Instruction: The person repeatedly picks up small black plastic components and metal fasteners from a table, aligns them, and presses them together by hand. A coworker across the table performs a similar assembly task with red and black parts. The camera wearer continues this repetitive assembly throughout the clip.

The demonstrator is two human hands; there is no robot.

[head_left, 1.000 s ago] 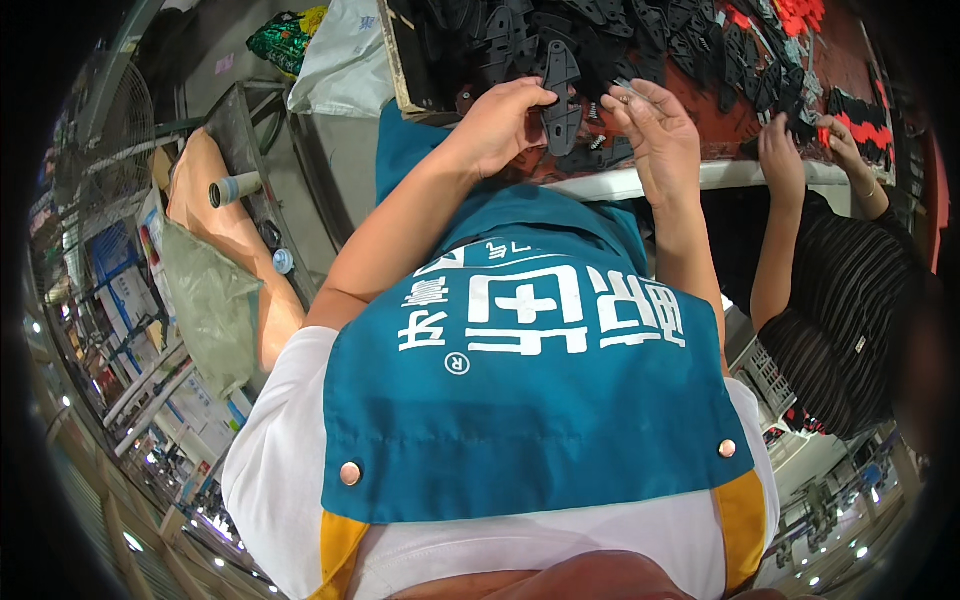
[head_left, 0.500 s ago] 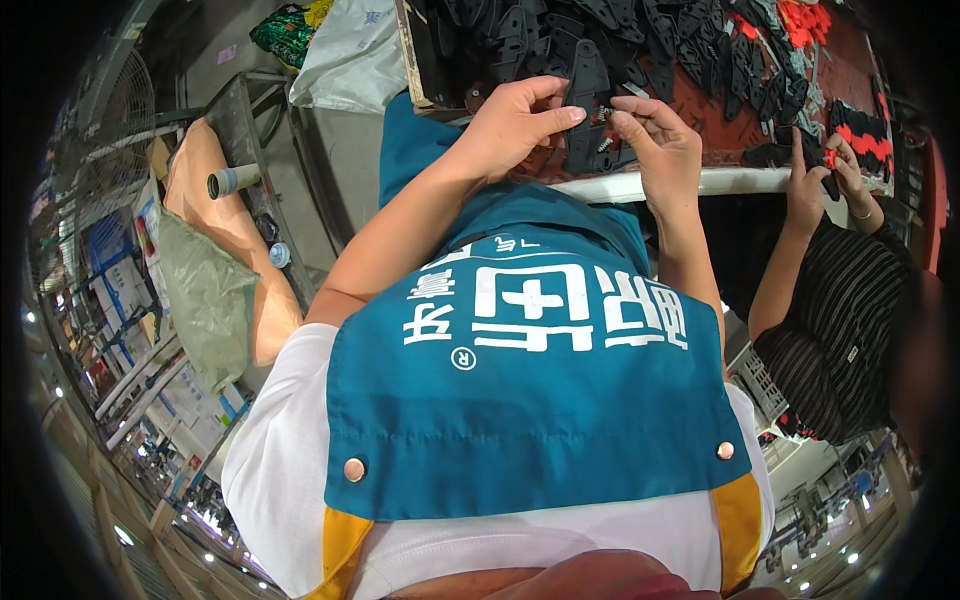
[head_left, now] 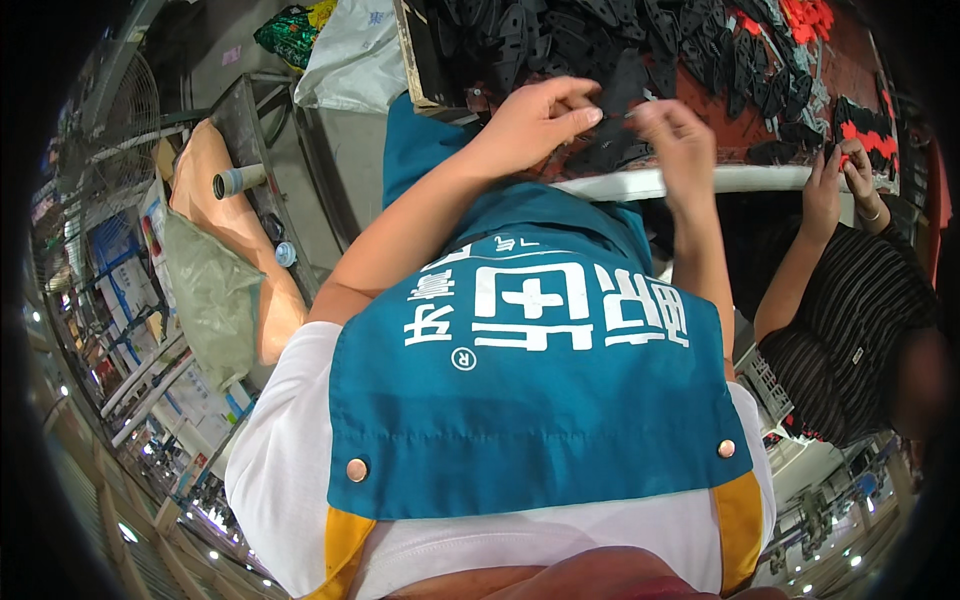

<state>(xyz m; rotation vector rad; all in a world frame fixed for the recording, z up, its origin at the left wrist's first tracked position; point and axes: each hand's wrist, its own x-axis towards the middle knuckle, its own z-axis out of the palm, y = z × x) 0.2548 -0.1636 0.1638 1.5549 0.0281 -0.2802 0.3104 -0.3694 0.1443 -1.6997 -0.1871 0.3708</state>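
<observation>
My left hand (head_left: pixel 545 122) is at the table's near edge, thumb and fingers closed on a dark, flat black plastic part (head_left: pixel 592 152). Much of that part is blurred and merges with the dark pile behind. To its right, my right hand (head_left: pixel 682 145) is raised with curled fingers, smeared by motion. Whether anything small is in those fingers cannot be made out. Beyond both hands lies a heap of similar black plastic parts (head_left: pixel 580 40) with holes in them.
A co-worker's hands (head_left: pixel 840 180) hold a small red piece at the right. Red parts (head_left: pixel 805 18) lie at the far right of the red tabletop (head_left: pixel 700 128). A white padded edge (head_left: pixel 740 180) runs along its front. A white sack (head_left: pixel 350 60) and a metal frame (head_left: pixel 240 120) stand left.
My right hand has moved slightly right and away from the black plastic part. My left hand has shifted a little right. The co-worker's left hand has moved right, toward their other hand.
</observation>
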